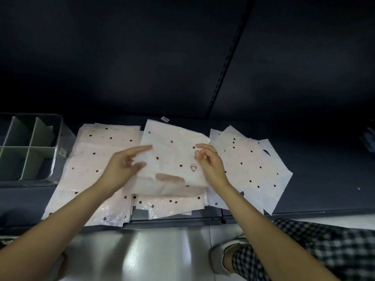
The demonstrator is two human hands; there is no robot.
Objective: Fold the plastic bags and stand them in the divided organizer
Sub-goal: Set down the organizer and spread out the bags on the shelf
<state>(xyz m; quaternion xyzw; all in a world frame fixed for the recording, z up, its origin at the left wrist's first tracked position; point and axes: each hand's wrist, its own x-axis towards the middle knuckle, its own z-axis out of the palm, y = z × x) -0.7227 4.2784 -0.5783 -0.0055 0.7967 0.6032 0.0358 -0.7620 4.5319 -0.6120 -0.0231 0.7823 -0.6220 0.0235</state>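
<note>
Forearms' (60, 226) elbows out of frame

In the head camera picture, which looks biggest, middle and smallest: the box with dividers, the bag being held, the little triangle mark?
1. Held bag
2. Divided organizer, partly cut off, so unsure
3. Triangle mark

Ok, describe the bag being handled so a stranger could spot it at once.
Start at the clear divided organizer on the left of the dark shelf, then move right past the flat pile of dotted bags. The bag lies between the left hand and right hand; only it shows a small triangle mark.
</note>
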